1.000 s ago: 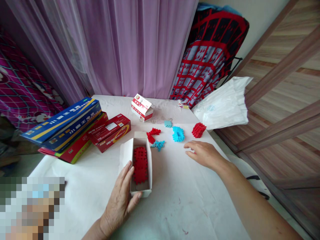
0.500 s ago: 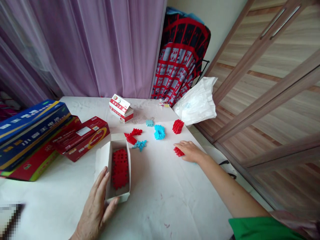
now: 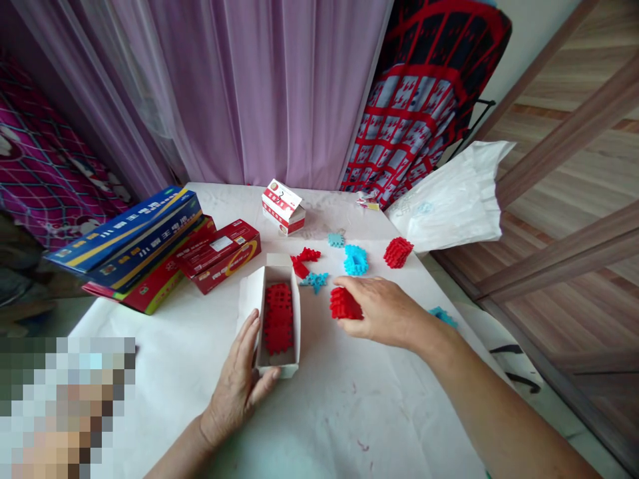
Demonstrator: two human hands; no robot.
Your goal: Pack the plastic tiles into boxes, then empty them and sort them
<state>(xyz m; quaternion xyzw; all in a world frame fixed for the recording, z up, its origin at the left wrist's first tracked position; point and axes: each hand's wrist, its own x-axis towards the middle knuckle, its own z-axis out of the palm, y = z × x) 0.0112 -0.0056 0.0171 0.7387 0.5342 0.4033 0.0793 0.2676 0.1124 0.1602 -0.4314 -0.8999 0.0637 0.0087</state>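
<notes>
Far left: blue cartons (image 3: 124, 236), dark red carton (image 3: 222, 256) beside them. Left hand (image 3: 234, 379) spread, fingers against left side of open white box (image 3: 297, 326), thumb at its near end. Red pieces (image 3: 279, 319) lie inside. Blue star piece (image 3: 315, 282) just right of box. Right hand (image 3: 389, 309) pinches red block stack (image 3: 344, 304), outside box, near side of bright blue block ring (image 3: 356, 260). Second red stack (image 3: 398, 253) sits farther right, near table edge.

- Bench (image 3: 309, 419) is white, faintly stained.
- Left: red-and-green box (image 3: 144, 297).
- Centre: open white box (image 3: 297, 326), blue star (image 3: 314, 282), blue ring (image 3: 355, 269).
- Far side: red-and-white carton (image 3: 283, 209).
- Right: red block (image 3: 398, 253).
</notes>
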